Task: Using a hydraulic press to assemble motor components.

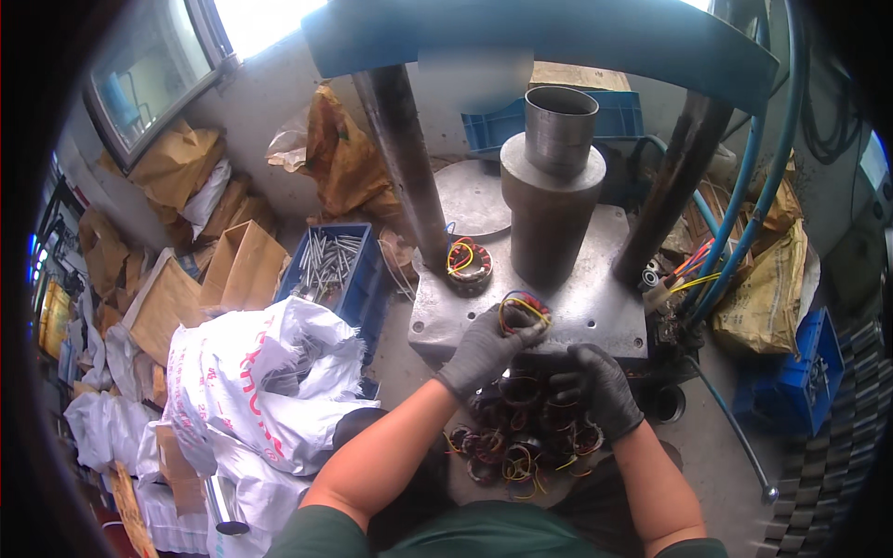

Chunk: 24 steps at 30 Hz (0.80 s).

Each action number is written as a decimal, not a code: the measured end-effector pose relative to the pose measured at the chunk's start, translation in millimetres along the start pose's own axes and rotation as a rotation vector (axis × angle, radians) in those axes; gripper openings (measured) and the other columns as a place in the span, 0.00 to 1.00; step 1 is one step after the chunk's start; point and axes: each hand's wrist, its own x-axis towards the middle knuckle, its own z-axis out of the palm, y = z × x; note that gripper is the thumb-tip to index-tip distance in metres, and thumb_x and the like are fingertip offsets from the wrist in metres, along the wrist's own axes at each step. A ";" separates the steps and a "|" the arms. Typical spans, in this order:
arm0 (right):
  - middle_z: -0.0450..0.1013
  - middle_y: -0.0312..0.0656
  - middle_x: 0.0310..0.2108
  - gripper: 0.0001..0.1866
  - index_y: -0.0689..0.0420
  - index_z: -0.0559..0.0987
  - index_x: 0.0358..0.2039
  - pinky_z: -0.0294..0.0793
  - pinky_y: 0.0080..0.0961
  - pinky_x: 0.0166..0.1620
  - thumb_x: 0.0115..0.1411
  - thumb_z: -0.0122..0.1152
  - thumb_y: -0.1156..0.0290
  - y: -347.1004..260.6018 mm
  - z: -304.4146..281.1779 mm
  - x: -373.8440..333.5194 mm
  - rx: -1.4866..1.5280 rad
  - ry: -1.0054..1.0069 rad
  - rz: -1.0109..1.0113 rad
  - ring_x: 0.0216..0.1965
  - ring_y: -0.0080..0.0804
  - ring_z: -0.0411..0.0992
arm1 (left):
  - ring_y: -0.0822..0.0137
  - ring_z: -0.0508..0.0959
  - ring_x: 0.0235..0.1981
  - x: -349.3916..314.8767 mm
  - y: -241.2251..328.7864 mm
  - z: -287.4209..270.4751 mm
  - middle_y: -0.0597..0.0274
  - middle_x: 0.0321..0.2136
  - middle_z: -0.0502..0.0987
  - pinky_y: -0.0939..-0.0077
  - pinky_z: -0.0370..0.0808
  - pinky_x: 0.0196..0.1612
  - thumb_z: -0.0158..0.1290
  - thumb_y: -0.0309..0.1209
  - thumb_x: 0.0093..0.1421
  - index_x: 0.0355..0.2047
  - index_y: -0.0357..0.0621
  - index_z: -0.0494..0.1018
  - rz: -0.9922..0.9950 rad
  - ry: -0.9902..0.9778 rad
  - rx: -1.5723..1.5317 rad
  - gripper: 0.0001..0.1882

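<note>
My left hand [486,352], in a dark grey glove, is closed on a motor stator with yellow, red and blue lead wires [526,312], held over the front edge of the press plate [567,321]. The glove covers most of it. My right hand [603,391], gloved too, hovers to the right with bent fingers apart and nothing visible in them. Below both hands lies a heap of wound stators [523,456] with loose coloured leads. Another stator [469,265] rests on the plate by the left column.
A stepped steel cylinder [556,205] stands on the plate between two columns [402,149]. To the left are a blue crate of metal rods [326,265] and white woven sacks [251,391]. A lever [735,432] and a blue bin [809,372] are at right.
</note>
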 end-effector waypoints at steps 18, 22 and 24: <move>0.73 0.56 0.66 0.37 0.51 0.71 0.72 0.74 0.64 0.69 0.61 0.65 0.71 7.6 -22.4 -85.6 0.442 -0.035 -0.557 0.66 0.59 0.74 | 0.55 0.84 0.47 -61.6 47.0 61.0 0.53 0.50 0.82 0.60 0.83 0.47 0.71 0.22 0.58 0.61 0.48 0.79 0.626 -0.169 0.441 0.30; 0.67 0.60 0.71 0.44 0.51 0.66 0.76 0.70 0.61 0.72 0.58 0.67 0.65 5.8 -19.0 -105.5 0.364 -0.087 -0.631 0.70 0.61 0.69 | 0.50 0.84 0.44 -62.9 37.3 77.0 0.54 0.46 0.83 0.56 0.82 0.45 0.73 0.23 0.54 0.59 0.51 0.80 0.897 -0.154 0.490 0.31; 0.66 0.61 0.72 0.45 0.53 0.66 0.76 0.70 0.59 0.73 0.57 0.67 0.64 5.0 -18.8 -111.5 0.409 -0.131 -0.615 0.71 0.61 0.68 | 0.49 0.84 0.45 -66.0 35.6 78.4 0.54 0.47 0.84 0.55 0.82 0.48 0.71 0.24 0.53 0.61 0.52 0.79 0.899 -0.168 0.469 0.33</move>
